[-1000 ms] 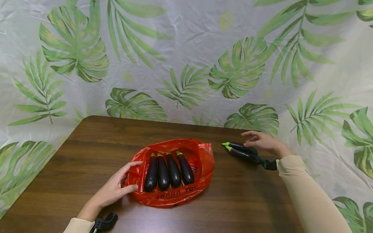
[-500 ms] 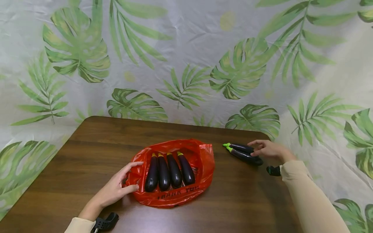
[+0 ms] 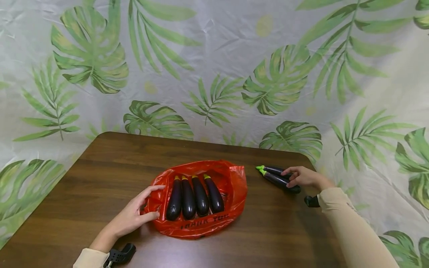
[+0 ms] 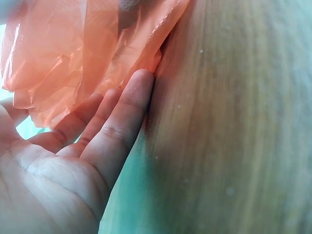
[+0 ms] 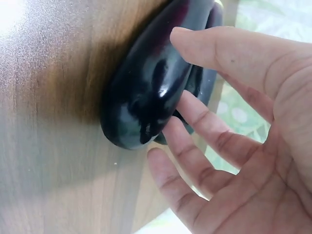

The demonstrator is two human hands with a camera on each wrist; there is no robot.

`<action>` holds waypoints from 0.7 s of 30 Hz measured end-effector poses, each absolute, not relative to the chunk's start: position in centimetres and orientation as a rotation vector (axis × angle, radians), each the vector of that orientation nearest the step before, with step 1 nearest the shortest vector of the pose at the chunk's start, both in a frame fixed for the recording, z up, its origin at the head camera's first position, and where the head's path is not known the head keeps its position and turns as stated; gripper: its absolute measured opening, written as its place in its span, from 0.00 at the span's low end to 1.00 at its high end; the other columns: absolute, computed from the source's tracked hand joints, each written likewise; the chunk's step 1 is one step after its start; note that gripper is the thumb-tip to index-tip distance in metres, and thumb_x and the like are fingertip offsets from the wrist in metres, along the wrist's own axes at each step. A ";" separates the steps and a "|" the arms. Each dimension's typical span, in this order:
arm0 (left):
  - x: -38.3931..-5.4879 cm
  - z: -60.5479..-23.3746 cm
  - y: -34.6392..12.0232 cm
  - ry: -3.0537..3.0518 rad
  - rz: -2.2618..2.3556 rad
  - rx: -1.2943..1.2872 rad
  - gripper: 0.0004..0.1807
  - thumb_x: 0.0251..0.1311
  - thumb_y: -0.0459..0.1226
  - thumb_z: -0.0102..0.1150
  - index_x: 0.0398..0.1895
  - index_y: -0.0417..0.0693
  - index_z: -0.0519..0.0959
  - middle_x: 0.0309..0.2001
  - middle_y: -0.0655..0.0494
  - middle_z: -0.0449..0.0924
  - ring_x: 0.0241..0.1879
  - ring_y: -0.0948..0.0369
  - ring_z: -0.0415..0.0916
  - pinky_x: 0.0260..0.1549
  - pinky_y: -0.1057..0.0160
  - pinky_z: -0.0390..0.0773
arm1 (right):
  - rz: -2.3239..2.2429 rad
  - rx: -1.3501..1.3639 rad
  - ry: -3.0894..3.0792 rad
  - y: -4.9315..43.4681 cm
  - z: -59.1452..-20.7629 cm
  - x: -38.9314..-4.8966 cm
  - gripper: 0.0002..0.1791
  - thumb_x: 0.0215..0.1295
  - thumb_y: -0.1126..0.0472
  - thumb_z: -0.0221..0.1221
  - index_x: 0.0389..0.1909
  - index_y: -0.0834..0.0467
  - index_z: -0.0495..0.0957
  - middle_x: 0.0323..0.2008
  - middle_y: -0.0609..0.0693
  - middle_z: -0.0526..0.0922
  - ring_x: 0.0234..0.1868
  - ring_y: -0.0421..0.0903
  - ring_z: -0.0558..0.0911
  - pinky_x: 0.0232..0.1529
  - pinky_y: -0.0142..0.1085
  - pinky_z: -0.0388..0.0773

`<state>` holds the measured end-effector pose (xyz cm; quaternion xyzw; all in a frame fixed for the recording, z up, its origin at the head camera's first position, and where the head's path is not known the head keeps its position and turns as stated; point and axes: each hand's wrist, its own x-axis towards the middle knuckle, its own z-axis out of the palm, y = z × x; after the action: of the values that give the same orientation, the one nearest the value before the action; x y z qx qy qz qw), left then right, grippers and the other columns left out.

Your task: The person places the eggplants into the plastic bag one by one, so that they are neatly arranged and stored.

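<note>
A red plastic bag (image 3: 238,190) lies with its mouth open on the table, and several eggplants (image 3: 188,201) rest side by side inside. My left hand (image 3: 132,216) touches the bag's left side, thumb and fingers spread; in the left wrist view its extended fingers lie against the red plastic (image 4: 58,58). Two more eggplants lie together to the right, a near one (image 3: 275,179) and a far one (image 3: 273,170), green stems toward the bag. My right hand (image 3: 305,177) is over their thick ends. In the right wrist view its thumb overlaps the near eggplant (image 5: 146,87), with fingertips at its side.
The brown wooden table (image 3: 110,175) has its back edge close to a leaf-patterned cloth (image 3: 221,56). The two loose eggplants are near the table's right edge. A black wrist device (image 3: 122,255) is below my left hand.
My right hand has come down from above and behind the loose eggplants, its fingers now over the near one's thick end. The left hand and the bag have stayed in place.
</note>
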<state>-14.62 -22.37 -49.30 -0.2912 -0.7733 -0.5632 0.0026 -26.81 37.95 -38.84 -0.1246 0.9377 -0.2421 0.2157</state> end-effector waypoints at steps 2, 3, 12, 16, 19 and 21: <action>-14.6 -49.3 -22.4 -2.425 -1.768 -0.911 0.35 0.67 0.31 0.66 0.76 0.38 0.66 0.66 0.33 0.74 0.57 0.60 0.83 0.49 0.63 0.87 | -0.681 -0.344 2.584 37.9 -39.0 -26.9 0.30 0.67 0.64 0.70 0.67 0.70 0.74 0.58 0.75 0.82 0.64 0.73 0.79 0.61 0.61 0.81; -14.6 -49.3 -22.4 -2.425 -1.768 -0.911 0.35 0.67 0.31 0.66 0.76 0.38 0.66 0.66 0.33 0.75 0.57 0.60 0.83 0.49 0.63 0.87 | -0.680 -0.352 2.579 37.8 -39.1 -26.9 0.31 0.66 0.64 0.71 0.67 0.70 0.74 0.58 0.75 0.82 0.64 0.73 0.79 0.61 0.61 0.81; -14.7 -49.5 -22.4 -2.428 -1.766 -0.908 0.36 0.67 0.30 0.67 0.76 0.39 0.66 0.65 0.35 0.76 0.57 0.61 0.83 0.50 0.63 0.86 | -0.678 -0.355 2.576 36.6 -39.6 -26.8 0.30 0.63 0.66 0.72 0.64 0.69 0.75 0.51 0.70 0.85 0.60 0.68 0.81 0.58 0.55 0.83; -14.7 -49.5 -22.4 -2.427 -1.768 -0.914 0.35 0.67 0.30 0.67 0.76 0.39 0.66 0.65 0.34 0.76 0.57 0.61 0.83 0.50 0.63 0.86 | -0.702 -0.333 2.558 36.0 -39.7 -26.7 0.29 0.62 0.67 0.72 0.63 0.69 0.75 0.49 0.69 0.85 0.55 0.62 0.83 0.51 0.46 0.82; -14.7 -49.4 -22.4 -2.428 -1.764 -0.915 0.35 0.67 0.30 0.67 0.76 0.39 0.66 0.65 0.34 0.76 0.57 0.61 0.82 0.50 0.63 0.86 | -0.751 -0.297 2.522 35.7 -39.8 -26.6 0.29 0.62 0.67 0.72 0.63 0.68 0.74 0.48 0.68 0.84 0.50 0.55 0.82 0.45 0.41 0.80; -14.7 -49.4 -22.4 -2.431 -1.761 -0.912 0.35 0.67 0.31 0.67 0.76 0.39 0.66 0.65 0.35 0.76 0.57 0.61 0.82 0.50 0.63 0.86 | -0.785 -0.280 2.495 35.6 -40.0 -26.6 0.29 0.63 0.68 0.71 0.63 0.68 0.73 0.47 0.67 0.83 0.45 0.51 0.80 0.40 0.38 0.78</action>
<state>-14.74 -22.39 -49.41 -0.2908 -0.7748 -0.5614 0.0023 -26.61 35.60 -40.03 -0.1030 0.9178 -0.2886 0.2526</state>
